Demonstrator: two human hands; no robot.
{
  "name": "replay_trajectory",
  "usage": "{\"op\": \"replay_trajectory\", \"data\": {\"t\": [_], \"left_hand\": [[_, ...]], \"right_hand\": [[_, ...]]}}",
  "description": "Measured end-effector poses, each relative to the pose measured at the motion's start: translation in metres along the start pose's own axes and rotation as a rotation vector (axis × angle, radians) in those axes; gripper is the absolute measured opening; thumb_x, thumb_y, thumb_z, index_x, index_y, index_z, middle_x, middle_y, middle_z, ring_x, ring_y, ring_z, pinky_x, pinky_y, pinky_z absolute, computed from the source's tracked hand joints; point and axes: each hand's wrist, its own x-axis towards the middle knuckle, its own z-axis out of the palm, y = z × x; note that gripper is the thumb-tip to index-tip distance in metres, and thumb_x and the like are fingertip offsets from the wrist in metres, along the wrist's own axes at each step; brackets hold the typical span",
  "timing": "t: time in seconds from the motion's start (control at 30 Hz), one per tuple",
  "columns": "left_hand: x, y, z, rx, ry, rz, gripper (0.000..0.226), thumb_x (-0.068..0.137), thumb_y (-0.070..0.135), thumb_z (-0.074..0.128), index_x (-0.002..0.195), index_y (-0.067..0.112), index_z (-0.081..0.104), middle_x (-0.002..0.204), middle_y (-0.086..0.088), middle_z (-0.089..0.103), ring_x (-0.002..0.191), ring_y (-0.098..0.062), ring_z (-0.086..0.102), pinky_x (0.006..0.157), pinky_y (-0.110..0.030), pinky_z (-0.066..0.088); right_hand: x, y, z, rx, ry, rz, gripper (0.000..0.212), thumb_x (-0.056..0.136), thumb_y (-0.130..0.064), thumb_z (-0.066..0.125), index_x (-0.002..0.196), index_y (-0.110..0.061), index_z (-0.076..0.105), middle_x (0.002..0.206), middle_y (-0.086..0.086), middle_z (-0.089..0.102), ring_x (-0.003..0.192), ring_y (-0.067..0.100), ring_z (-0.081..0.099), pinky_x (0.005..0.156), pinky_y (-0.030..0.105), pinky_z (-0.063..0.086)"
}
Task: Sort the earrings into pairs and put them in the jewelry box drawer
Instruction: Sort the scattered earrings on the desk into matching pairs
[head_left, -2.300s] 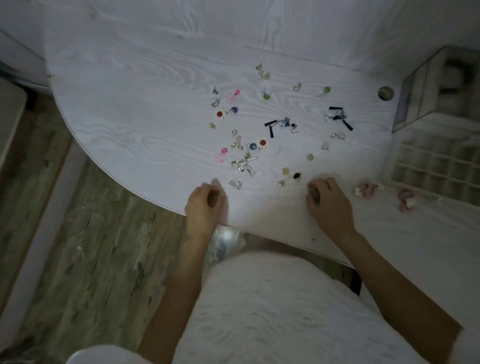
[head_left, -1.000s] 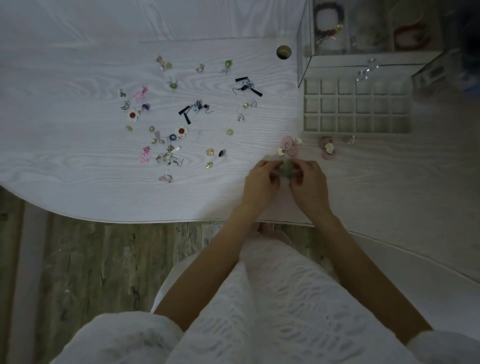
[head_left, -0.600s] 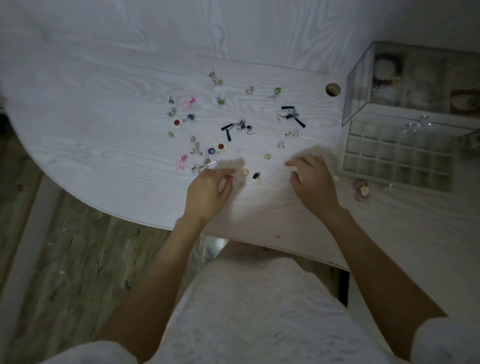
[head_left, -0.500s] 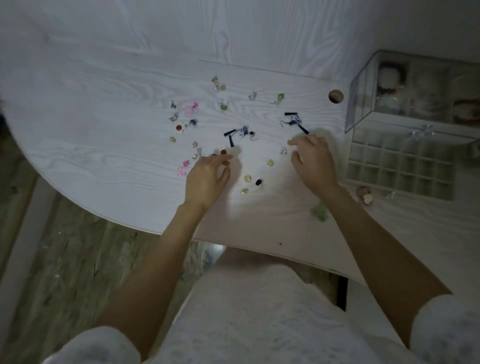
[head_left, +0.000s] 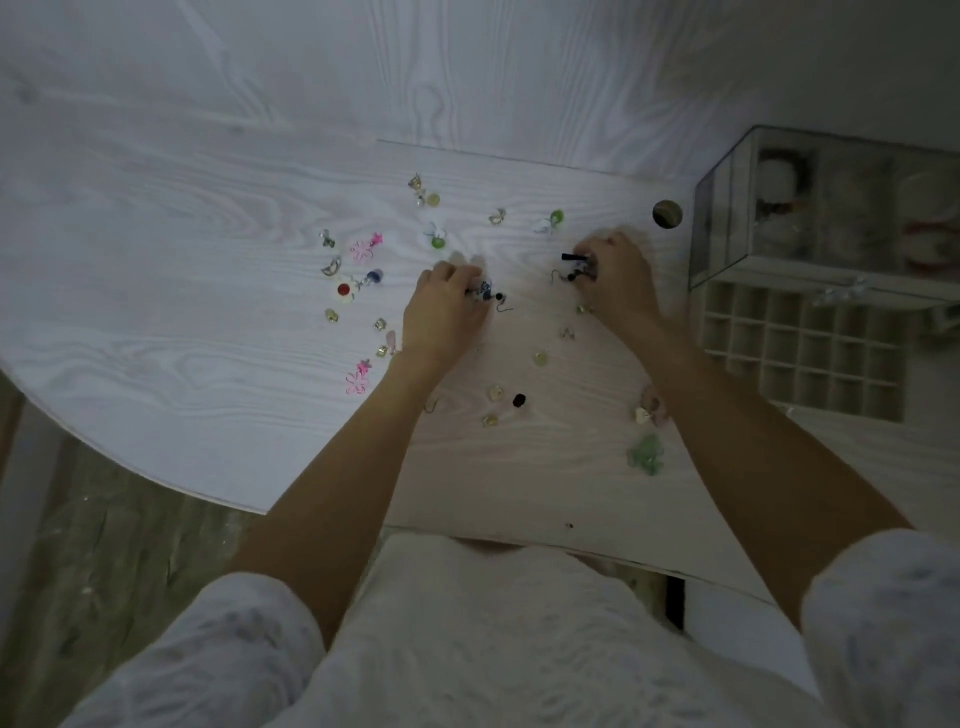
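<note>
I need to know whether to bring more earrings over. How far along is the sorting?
Early. Two pairs lie grouped near the desk's front edge: green and pink. The left hand and right hand are each on a black-tasselled earring. The drawer compartments look empty; many loose earrings remain.

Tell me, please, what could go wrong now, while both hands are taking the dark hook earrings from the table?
1. The left hand and right hand each pinch a dark hook earring; thin hooks may snag on loose earrings beside them, perhaps dragging them.
2. The green pair lies under the right forearm, so a sweep back could knock it away.
3. Dim light may hide mismatches before the drawer.
</note>
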Motion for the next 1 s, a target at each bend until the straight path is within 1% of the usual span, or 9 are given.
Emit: {"op": "replay_trajectory", "data": {"t": [0.17,0.3,0.4,0.5,0.67,0.8,0.87,0.93,1.0], "left_hand": [[0.001,0.005,0.004,-0.033,0.011,0.029,0.024,0.087,0.011,0.056,0.109,0.007,0.059,0.103,-0.016,0.058,0.094,-0.031,0.056,0.076,-0.032,0.042],[0.005,0.008,0.002,-0.025,-0.02,0.041,0.018,0.085,0.007,0.056,0.102,0.003,0.056,0.098,-0.018,0.058,0.091,-0.03,0.053,0.071,-0.028,0.035],[0.004,0.005,0.005,-0.033,-0.011,0.085,0.009,0.083,0.003,0.054,0.092,0.003,0.058,0.09,-0.016,0.058,0.082,-0.029,0.053,0.067,-0.03,0.038],[0.0,0.005,0.006,-0.081,0.012,0.07,0.007,0.083,0.004,0.056,0.09,0.005,0.06,0.089,-0.012,0.062,0.08,-0.025,0.056,0.067,-0.026,0.035],[-0.013,0.009,0.001,-0.316,0.064,-0.014,0.004,0.086,0.008,0.059,0.09,0.009,0.059,0.093,-0.005,0.068,0.086,-0.018,0.063,0.077,-0.031,0.051],[-0.046,0.026,-0.002,-0.501,0.134,0.095,0.004,0.09,0.005,0.056,0.093,0.007,0.055,0.095,-0.007,0.066,0.089,-0.016,0.064,0.08,-0.025,0.053],[-0.066,0.036,-0.001,-0.59,0.117,0.141,0.007,0.092,0.006,0.052,0.099,0.008,0.053,0.104,-0.006,0.066,0.094,-0.013,0.063,0.084,-0.027,0.053],[-0.086,0.049,0.003,-0.651,0.056,0.135,0.005,0.095,0.011,0.048,0.101,0.01,0.047,0.108,0.004,0.065,0.089,-0.015,0.065,0.072,-0.034,0.056],[-0.102,0.062,0.008,-0.675,-0.003,0.116,0.003,0.097,0.015,0.044,0.098,0.015,0.042,0.104,0.011,0.067,0.073,-0.027,0.065,0.057,-0.04,0.052]], "right_hand": [[-0.009,-0.004,0.006,-0.149,0.038,-0.096,0.023,0.092,-0.008,0.047,0.108,0.002,0.058,0.105,0.023,0.056,0.091,0.033,0.054,0.068,0.029,0.034],[-0.012,-0.001,0.009,-0.202,0.085,-0.141,0.024,0.094,-0.002,0.04,0.109,0.003,0.058,0.103,0.024,0.06,0.09,0.035,0.056,0.072,0.038,0.042],[-0.015,0.0,0.011,-0.162,0.123,-0.156,0.023,0.094,-0.004,0.042,0.106,0.003,0.06,0.097,0.025,0.062,0.086,0.035,0.058,0.069,0.038,0.043],[-0.021,-0.001,0.009,-0.016,0.168,-0.097,0.022,0.094,-0.007,0.045,0.104,0.001,0.063,0.094,0.021,0.066,0.081,0.032,0.061,0.068,0.034,0.043],[-0.053,-0.006,-0.011,0.387,0.3,0.064,0.015,0.093,-0.005,0.047,0.099,-0.002,0.06,0.092,0.008,0.067,0.08,0.013,0.058,0.069,0.018,0.043],[-0.106,0.0,-0.022,0.736,0.303,0.207,0.017,0.096,-0.008,0.043,0.094,-0.018,0.056,0.094,-0.001,0.063,0.09,0.016,0.063,0.084,0.03,0.052],[-0.137,0.007,-0.025,0.928,0.315,0.316,0.022,0.096,-0.009,0.043,0.089,-0.026,0.055,0.098,0.003,0.064,0.095,0.02,0.064,0.09,0.038,0.052],[-0.167,0.017,-0.028,1.002,0.33,0.426,0.016,0.093,-0.019,0.044,0.089,-0.03,0.055,0.106,0.013,0.065,0.1,0.027,0.064,0.092,0.044,0.051],[-0.191,0.027,-0.031,1.027,0.333,0.503,0.015,0.094,-0.022,0.043,0.09,-0.029,0.055,0.112,0.018,0.063,0.101,0.032,0.063,0.092,0.046,0.051]]}}
